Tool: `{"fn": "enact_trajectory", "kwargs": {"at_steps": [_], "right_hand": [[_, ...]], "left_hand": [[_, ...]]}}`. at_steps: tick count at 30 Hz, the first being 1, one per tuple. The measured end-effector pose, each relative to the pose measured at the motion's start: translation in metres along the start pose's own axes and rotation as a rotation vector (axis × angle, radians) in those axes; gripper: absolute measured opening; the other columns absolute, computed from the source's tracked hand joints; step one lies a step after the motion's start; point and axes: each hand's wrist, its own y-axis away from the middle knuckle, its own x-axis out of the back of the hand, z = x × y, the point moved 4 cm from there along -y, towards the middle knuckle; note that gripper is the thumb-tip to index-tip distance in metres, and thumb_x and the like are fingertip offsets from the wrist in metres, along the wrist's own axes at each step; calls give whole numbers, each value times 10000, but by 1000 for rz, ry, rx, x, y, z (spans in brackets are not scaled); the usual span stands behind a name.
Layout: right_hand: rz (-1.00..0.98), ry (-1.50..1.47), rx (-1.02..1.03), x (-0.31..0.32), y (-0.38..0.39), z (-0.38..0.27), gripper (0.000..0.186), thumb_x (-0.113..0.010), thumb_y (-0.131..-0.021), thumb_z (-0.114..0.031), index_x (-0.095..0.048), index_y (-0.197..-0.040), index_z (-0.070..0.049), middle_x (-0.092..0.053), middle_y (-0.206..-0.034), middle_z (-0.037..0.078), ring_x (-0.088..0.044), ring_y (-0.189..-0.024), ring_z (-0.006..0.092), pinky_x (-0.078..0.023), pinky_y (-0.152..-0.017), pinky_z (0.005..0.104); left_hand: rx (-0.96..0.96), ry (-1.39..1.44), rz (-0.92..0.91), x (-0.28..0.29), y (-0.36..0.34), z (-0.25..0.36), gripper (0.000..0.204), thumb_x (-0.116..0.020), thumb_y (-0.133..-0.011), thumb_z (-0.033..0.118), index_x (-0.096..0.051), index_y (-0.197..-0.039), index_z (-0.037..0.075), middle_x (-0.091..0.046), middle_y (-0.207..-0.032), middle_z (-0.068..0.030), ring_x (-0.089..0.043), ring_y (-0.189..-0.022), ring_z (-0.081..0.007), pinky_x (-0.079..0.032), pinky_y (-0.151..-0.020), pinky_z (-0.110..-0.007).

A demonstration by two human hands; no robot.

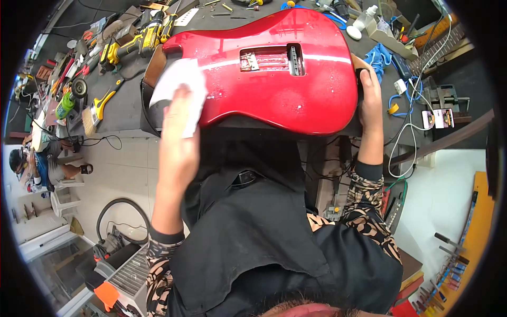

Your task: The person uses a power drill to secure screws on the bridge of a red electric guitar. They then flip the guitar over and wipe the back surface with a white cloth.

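A glossy red electric guitar body (285, 100) lies back side up on the dark bench. Springs and a metal block show in its open rectangular cavity. Small whitish specks dot the finish. My left hand (180, 124) is closed on a white wipe (182, 79), cloth or paper I cannot tell, which lies against the body's left end and covers the neck joint area. At the opposite end, my right hand (371, 95) grips the body's rounded edge, thumb toward me; its other fingers are partly hidden.
Left on the bench are a yellow-black cordless drill (132, 46), a yellow-handled paintbrush (97, 108) and a green bottle (65, 105). Blue cloth (377, 58), white cables (414, 127) and a guitar fretboard (438, 47) lie right. Another person (47, 164) sits far left.
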Motion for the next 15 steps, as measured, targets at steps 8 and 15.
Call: {"fn": "enact_trajectory", "kwargs": {"at_steps": [8,15], "right_hand": [[5,-63,71,-14,0,1,609,-399,-1253,-448,-603,-1599,10,-645,-1599,159,-583,-1486,250,-397,-1285,375],[-24,-363,-67,-6,0,8,580,-420,-1244,-358,-532,-1657,34,-599,-1658,139,-524,-1547,224,-337,-1329,375]], "left_hand": [[-397,-18,-508,-60,-43,103,745,-691,-1043,399,-543,-1682,47,-481,-1779,-182,-388,-1693,-341,-266,-1366,-622],[-670,-43,-377,-144,-160,167,659,-436,-1180,433,-471,-1711,43,-414,-1802,-218,-343,-1690,-405,-210,-1401,-549]]}}
